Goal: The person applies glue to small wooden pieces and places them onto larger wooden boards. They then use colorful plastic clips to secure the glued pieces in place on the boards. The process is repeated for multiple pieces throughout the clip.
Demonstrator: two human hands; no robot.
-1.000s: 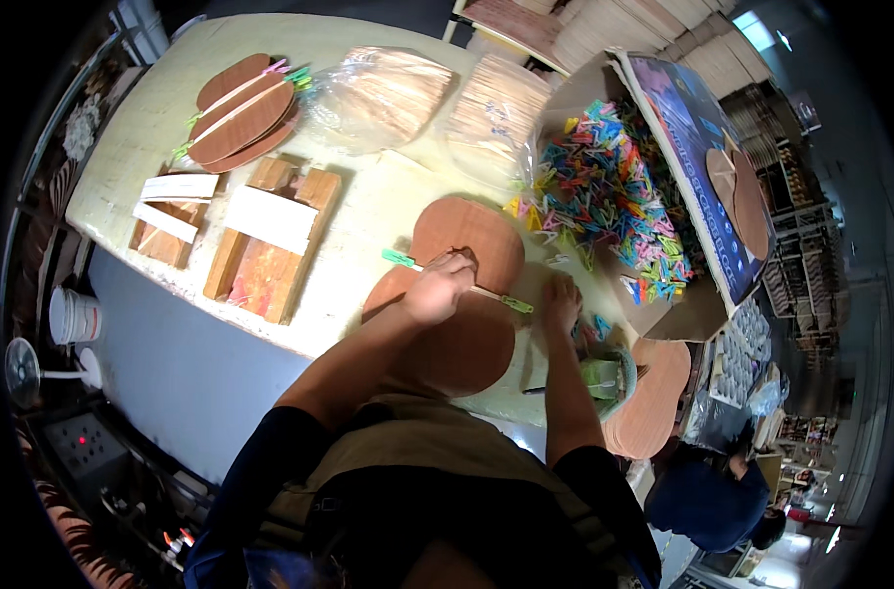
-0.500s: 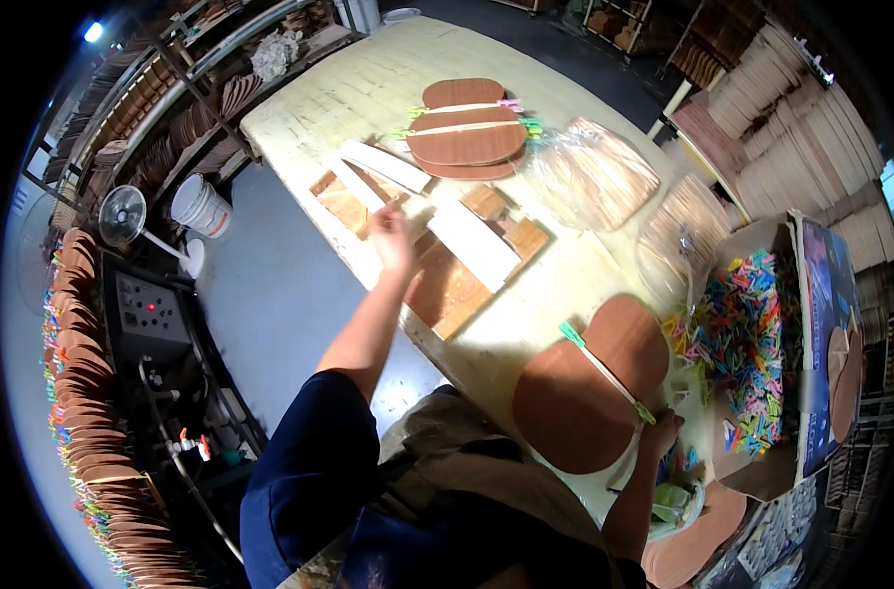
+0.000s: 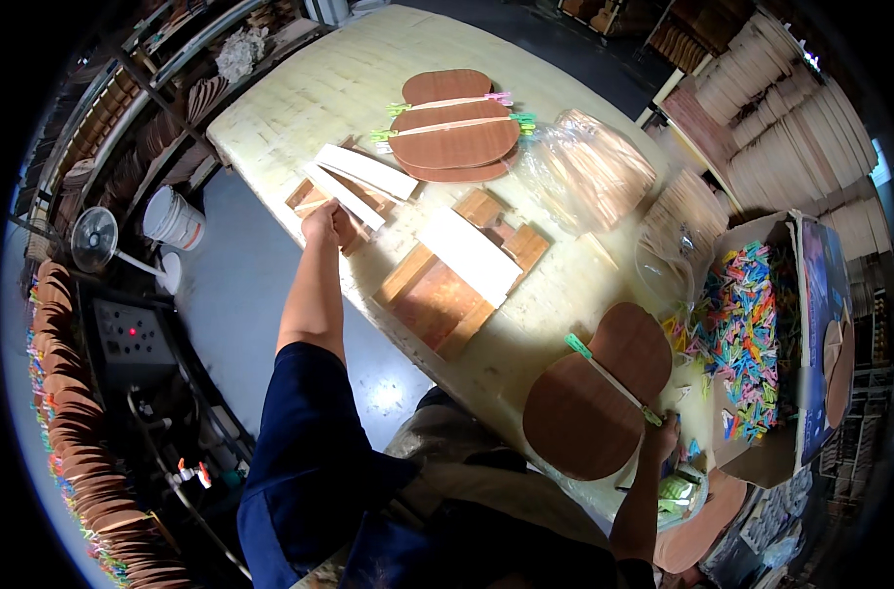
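My left hand (image 3: 327,226) is closed at the near end of a small wooden fixture (image 3: 352,241), beside long white strips (image 3: 346,196). Its fingertips are partly hidden, so what they grip cannot be made out. Low on the right, my right hand (image 3: 667,434) is curled beside a green clothespin (image 3: 652,416); what it holds is hidden. That clothespin and another green clothespin (image 3: 578,345) sit at the two ends of a thin pale strip (image 3: 616,383), which crosses a brown guitar-shaped wooden plate (image 3: 584,417). Between my hands lies a larger wooden fixture (image 3: 437,299) with a white board (image 3: 469,257) across it.
Brown plates (image 3: 455,142) with clipped strips lie farther back on the pale table (image 3: 299,98). Plastic-wrapped wood strips (image 3: 599,167) are right of them. A carton (image 3: 736,456) holds many coloured clothespins (image 3: 749,339). A tub (image 3: 700,496) stands by my right hand.
My left hand has moved left and closer to the small fixture's near end. My right hand stays beside the green clothespin. The whole view has shifted slightly.
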